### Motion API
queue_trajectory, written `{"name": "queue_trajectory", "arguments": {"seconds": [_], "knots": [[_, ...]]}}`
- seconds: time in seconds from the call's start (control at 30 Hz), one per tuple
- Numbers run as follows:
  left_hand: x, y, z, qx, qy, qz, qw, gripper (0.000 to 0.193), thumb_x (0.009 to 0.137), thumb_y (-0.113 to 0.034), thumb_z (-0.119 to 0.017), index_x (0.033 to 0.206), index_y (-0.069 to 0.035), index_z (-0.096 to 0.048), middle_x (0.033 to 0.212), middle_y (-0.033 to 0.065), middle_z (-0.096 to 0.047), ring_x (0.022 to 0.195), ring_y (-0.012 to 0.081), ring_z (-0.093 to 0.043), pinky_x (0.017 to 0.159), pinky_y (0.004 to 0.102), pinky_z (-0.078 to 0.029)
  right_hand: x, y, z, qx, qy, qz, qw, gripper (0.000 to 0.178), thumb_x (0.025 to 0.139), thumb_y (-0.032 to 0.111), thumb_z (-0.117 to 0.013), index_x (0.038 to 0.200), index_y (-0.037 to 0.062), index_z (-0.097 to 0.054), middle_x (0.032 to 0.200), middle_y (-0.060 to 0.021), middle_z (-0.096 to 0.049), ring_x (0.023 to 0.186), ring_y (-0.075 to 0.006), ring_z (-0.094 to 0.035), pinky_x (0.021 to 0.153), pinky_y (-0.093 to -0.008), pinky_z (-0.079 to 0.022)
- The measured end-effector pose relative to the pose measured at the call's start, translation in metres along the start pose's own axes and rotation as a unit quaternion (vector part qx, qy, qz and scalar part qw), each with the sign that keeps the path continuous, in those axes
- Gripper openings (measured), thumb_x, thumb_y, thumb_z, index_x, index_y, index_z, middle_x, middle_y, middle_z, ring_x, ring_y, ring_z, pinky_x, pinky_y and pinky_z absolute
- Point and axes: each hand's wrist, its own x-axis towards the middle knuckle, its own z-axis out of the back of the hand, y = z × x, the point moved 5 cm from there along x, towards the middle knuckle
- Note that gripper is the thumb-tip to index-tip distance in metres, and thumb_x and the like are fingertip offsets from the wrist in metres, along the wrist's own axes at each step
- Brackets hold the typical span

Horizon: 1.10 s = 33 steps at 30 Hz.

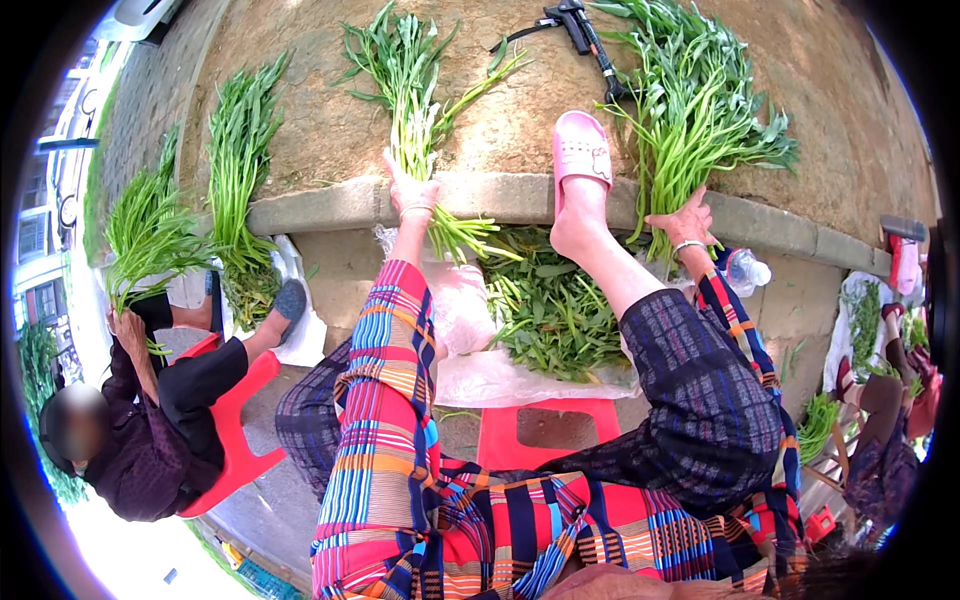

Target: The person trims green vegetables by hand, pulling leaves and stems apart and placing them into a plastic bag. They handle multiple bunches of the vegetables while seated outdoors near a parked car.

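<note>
My left hand (412,192) is closed around the stems of a bunch of long-leaved greens, like water spinach (405,125), whose leafy tops point away over the stone curb. Its cut stem ends stick out below the hand. On the right, my right hand (688,222) grips the lower stems of a larger water spinach heap (695,115), thumb on the near side and fingers partly hidden. Between my arms, loose leaves and trimmings (560,310) lie on a white plastic sheet (520,383).
My foot in a pink slipper (582,150) rests on the curb (490,195). A black device with a strap (585,40) lies beyond. A plastic bottle (745,270) stands right; a red stool (495,435) is below me. At left, a seated person (150,450) holds greens (150,225).
</note>
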Motion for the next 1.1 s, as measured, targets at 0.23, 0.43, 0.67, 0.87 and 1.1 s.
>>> {"name": "queue_trajectory", "arguments": {"seconds": [0.23, 0.43, 0.67, 0.87, 1.1], "knots": [[0.022, 0.031, 0.014, -0.461, 0.175, 0.127, 0.861, 0.090, 0.056, 0.010, -0.056, 0.130, -0.018, -0.013, 0.079, 0.0179, -0.055, 0.055, 0.0218, -0.054, 0.048, 0.0348, -0.047, -0.003, 0.002, 0.002, 0.004, -0.007, 0.014, 1.000, 0.122, 0.043, 0.054, -0.075, 0.135, 0.0158, -0.003, 0.132, -0.0163, -0.025, 0.121, -0.0340, -0.026, 0.089, -0.0598, -0.024], [0.029, 0.024, 0.050, -0.499, 0.222, 0.130, 0.828, 0.082, 0.060, 0.007, -0.052, 0.128, -0.017, -0.015, 0.079, 0.0212, -0.057, 0.053, 0.0236, -0.056, 0.047, 0.0367, -0.048, -0.007, 0.002, 0.004, 0.022, -0.011, 0.027, 0.999, 0.123, 0.043, 0.055, -0.074, 0.135, 0.0159, -0.003, 0.133, -0.0164, -0.023, 0.122, -0.0345, -0.024, 0.089, -0.0602, -0.023], [0.023, -0.018, 0.099, -0.483, 0.253, 0.084, 0.834, 0.072, 0.062, 0.007, -0.048, 0.124, -0.014, -0.019, 0.084, 0.0219, -0.055, 0.054, 0.0254, -0.055, 0.049, 0.0401, -0.049, -0.007, -0.002, 0.000, 0.031, -0.051, 0.070, 0.996, 0.125, 0.041, 0.062, -0.071, 0.135, 0.0169, -0.003, 0.139, -0.0137, -0.010, 0.126, -0.0361, -0.014, 0.091, -0.0633, -0.018], [-0.026, -0.074, 0.157, -0.502, 0.273, 0.025, 0.821, 0.068, 0.063, 0.007, -0.047, 0.122, -0.014, -0.021, 0.083, 0.0207, -0.053, 0.052, 0.0232, -0.053, 0.046, 0.0380, -0.047, -0.034, 0.011, 0.032, 0.102, -0.095, 0.119, 0.983, 0.111, 0.051, 0.059, -0.068, 0.134, 0.0123, -0.010, 0.139, -0.0130, -0.013, 0.125, -0.0354, -0.016, 0.092, -0.0591, -0.022], [-0.092, -0.127, 0.186, -0.555, 0.278, -0.042, 0.783, 0.069, 0.063, 0.007, -0.046, 0.123, -0.015, -0.021, 0.083, 0.0196, -0.051, 0.051, 0.0218, -0.053, 0.044, 0.0371, -0.048, -0.090, 0.080, 0.118, 0.278, 0.148, 0.377, 0.871, 0.041, 0.074, 0.036, -0.059, 0.097, 0.0023, -0.060, 0.079, -0.0063, -0.061, 0.074, -0.0187, -0.058, 0.065, -0.0268, -0.044]]}}
